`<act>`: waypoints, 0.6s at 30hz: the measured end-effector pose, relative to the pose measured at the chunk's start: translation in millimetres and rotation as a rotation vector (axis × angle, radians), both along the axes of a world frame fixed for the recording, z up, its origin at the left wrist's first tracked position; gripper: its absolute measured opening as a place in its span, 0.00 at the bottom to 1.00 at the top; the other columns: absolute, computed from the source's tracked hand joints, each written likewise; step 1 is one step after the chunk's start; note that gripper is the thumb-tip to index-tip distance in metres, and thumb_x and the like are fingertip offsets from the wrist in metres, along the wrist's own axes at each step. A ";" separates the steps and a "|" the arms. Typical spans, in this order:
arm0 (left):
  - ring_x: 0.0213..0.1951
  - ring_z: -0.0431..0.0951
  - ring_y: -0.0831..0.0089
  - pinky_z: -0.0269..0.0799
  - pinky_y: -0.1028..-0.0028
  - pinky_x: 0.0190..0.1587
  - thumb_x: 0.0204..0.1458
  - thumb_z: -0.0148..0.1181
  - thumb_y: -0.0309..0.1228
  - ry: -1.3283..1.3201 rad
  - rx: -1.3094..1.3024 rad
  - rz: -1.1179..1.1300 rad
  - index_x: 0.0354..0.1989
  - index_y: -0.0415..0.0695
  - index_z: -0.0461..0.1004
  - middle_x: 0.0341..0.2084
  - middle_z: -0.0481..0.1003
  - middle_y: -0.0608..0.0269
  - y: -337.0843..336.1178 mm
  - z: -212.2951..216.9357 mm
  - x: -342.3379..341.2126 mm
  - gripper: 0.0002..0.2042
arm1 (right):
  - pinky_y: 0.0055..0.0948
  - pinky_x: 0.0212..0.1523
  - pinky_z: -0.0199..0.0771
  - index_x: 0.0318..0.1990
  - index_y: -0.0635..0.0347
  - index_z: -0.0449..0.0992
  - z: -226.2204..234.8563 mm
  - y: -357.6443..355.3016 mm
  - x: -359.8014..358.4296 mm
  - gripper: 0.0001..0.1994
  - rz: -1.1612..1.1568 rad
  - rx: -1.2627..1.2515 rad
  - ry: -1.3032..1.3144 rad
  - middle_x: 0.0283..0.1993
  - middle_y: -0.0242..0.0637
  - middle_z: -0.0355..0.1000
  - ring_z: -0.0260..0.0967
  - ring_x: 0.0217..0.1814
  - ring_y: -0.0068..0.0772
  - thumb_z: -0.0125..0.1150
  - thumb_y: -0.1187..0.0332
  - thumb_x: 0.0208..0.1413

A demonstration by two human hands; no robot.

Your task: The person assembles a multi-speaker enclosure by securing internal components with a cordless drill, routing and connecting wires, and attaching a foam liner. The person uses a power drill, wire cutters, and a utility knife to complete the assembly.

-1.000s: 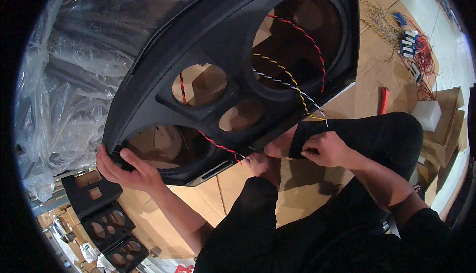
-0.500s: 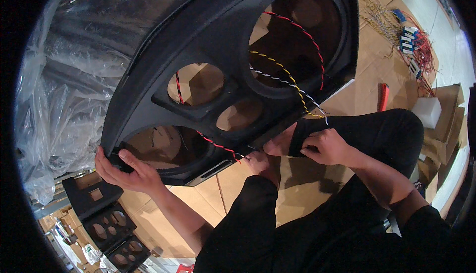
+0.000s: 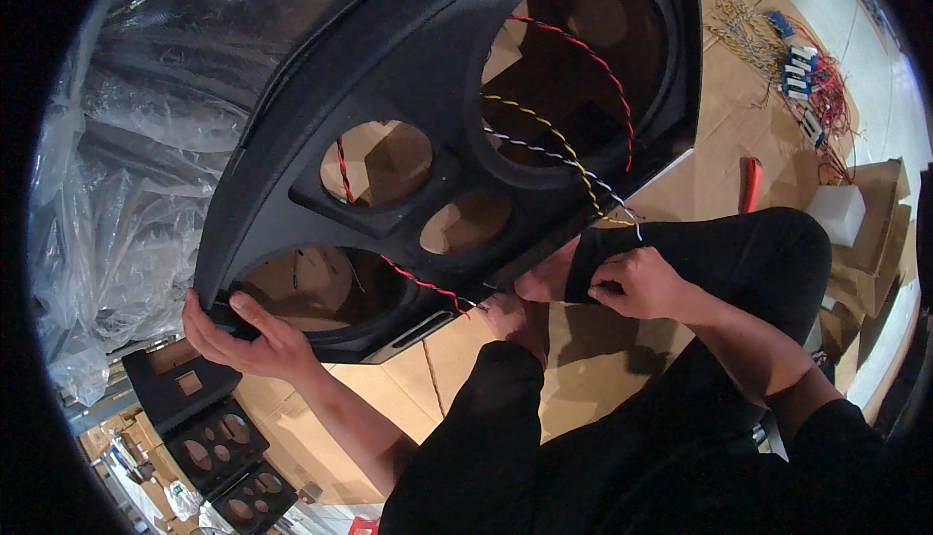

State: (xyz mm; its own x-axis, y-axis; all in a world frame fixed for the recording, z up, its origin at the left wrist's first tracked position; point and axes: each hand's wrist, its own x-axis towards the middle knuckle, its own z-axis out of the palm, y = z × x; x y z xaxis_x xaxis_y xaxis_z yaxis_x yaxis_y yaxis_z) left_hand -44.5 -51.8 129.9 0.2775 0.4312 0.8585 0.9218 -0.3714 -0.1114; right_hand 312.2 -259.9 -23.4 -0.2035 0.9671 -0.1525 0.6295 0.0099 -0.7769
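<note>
A large black speaker cabinet point(image 3: 442, 78) with round openings stands tilted in front of me. My left hand point(image 3: 258, 341) grips its lower left corner, thumb on the front face and fingers round the edge. Out of the biggest opening hang a red-black twisted wire point(image 3: 604, 61), a yellow-black one point(image 3: 556, 133) and a white-black one point(image 3: 530, 148). Another red-black wire point(image 3: 423, 284) comes from the bottom opening. My right hand point(image 3: 643, 284) is closed by my right knee, just below the white and yellow wire ends; whatever its fingers may hold is hidden.
Clear plastic sheeting point(image 3: 126, 195) covers something at the left. Smaller black cabinets point(image 3: 209, 443) stand lower left. On the cardboard point(image 3: 714, 137) at right lie a red-handled tool point(image 3: 751, 185) and bundled wires point(image 3: 826, 88). A white foam block point(image 3: 838, 216) sits by a cardboard box point(image 3: 880, 214).
The cabinet has shifted slightly to the left, along with its wires and my left hand. My right hand has hardly moved and stays closed.
</note>
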 end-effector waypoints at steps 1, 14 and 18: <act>0.57 0.67 0.52 0.58 0.56 0.60 0.63 0.53 0.36 0.004 -0.002 0.003 0.56 0.35 0.68 0.54 0.69 0.48 -0.1 0.1 0.0 0.19 | 0.37 0.34 0.77 0.30 0.59 0.80 0.4 0.3 0.2 0.06 0.004 -0.003 -0.002 0.30 0.40 0.77 0.76 0.33 0.44 0.64 0.67 0.49; 0.57 0.67 0.52 0.59 0.57 0.60 0.62 0.54 0.34 -0.018 -0.002 -0.011 0.56 0.36 0.68 0.54 0.69 0.49 -1.1 0.5 2.3 0.18 | 0.41 0.31 0.76 0.29 0.57 0.80 -5.0 -1.3 0.2 0.07 -0.007 0.022 -0.009 0.29 0.39 0.76 0.75 0.31 0.45 0.63 0.64 0.48; 0.57 0.67 0.53 0.59 0.57 0.60 0.62 0.54 0.34 -0.013 -0.003 -0.004 0.56 0.35 0.68 0.54 0.69 0.48 -1.3 -0.4 1.2 0.18 | 0.41 0.31 0.76 0.29 0.58 0.80 -3.7 -1.0 -0.6 0.07 -0.013 0.020 0.002 0.29 0.39 0.76 0.75 0.31 0.45 0.63 0.64 0.48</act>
